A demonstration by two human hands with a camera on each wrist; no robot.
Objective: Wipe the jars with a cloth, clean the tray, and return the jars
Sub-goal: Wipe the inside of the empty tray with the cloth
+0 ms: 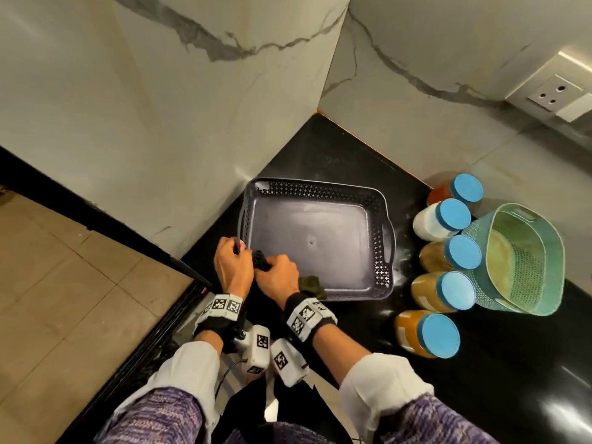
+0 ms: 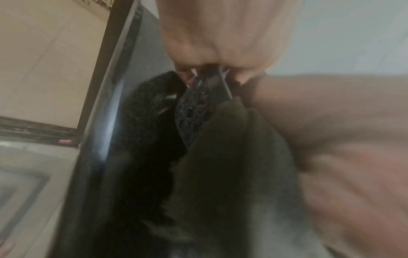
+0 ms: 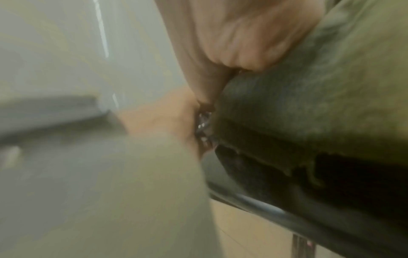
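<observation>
five clear jars point(image 1: 432, 290) with round blue lids stand in a row. one dark grey perforated plastic tray point(image 1: 382, 251), one teal mesh plastic basket point(image 1: 551, 251), seemingly one dark olive cloth point(image 1: 312, 282), and two bare hands.

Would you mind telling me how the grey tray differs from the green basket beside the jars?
The grey tray is shallow and sits flat; the green basket is deeper and tipped on its side. The left hand grips the tray; nothing touches the basket. Both have perforated walls and hold nothing.
</observation>
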